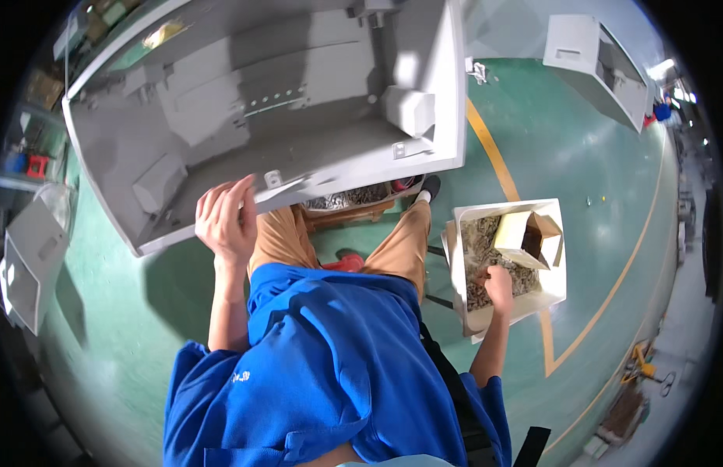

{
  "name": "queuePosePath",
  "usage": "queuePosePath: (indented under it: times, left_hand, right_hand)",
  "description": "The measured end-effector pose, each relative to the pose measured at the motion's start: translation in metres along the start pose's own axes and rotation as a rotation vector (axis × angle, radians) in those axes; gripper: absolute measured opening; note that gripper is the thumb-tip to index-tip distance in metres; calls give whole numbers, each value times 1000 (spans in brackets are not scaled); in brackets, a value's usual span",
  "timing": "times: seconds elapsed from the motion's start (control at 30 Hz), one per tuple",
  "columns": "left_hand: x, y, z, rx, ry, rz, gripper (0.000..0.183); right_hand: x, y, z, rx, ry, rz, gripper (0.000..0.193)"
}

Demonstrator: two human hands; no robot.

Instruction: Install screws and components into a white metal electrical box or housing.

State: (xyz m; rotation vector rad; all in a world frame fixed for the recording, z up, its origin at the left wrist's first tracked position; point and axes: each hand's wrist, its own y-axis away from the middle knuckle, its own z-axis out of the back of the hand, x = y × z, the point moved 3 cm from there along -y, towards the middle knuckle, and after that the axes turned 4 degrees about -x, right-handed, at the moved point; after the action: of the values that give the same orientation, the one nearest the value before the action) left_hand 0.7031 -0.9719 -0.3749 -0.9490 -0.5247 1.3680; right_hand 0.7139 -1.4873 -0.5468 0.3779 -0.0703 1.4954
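Note:
In front of me a large grey metal cabinet shell (299,148) lies with its hollow side facing up, its near rim above my thighs. My left hand (227,222) is at that near rim, toward the left, with fingers raised and slightly bent; nothing shows in them. To my right stands a white plastic bin (554,272) holding a mass of small metal parts (480,241). Down in the bin, my right hand (497,288) is just above the parts with its fingers curled together. Whatever those fingers hold is hidden.
An open cardboard box (521,237) sits tilted inside the bin. Under the cabinet, more metal parts (350,198) lie in a container beside my legs. Other grey shells stand at the far right (575,54) and left (38,257). A yellow hand tool (645,364) lies at the right.

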Motion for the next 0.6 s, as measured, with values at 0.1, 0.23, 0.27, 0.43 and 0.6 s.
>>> queuePosePath:
  times: [0.1,0.23,0.27,0.43,0.6]
  left_hand:
    - [24,4,3,-36,-54,8,16]
    - [49,3,12,-118,63,260,17]
    - [56,4,10,-166,206,389,18]
    - [-2,-21,-13,-68,542,415,27]
    - [-104,-53,-40,248,579,92,82]
  right_hand:
    - [-33,3,-10,20,-121,-44,12]
    - [-46,15,-13,-66,-94,-94,11]
    - [-55,19,-17,-84,-40,-96,12]
    - [-19,29,5,16,-67,-147,27]
    - [15,26,-19,-38,-77,91,44]
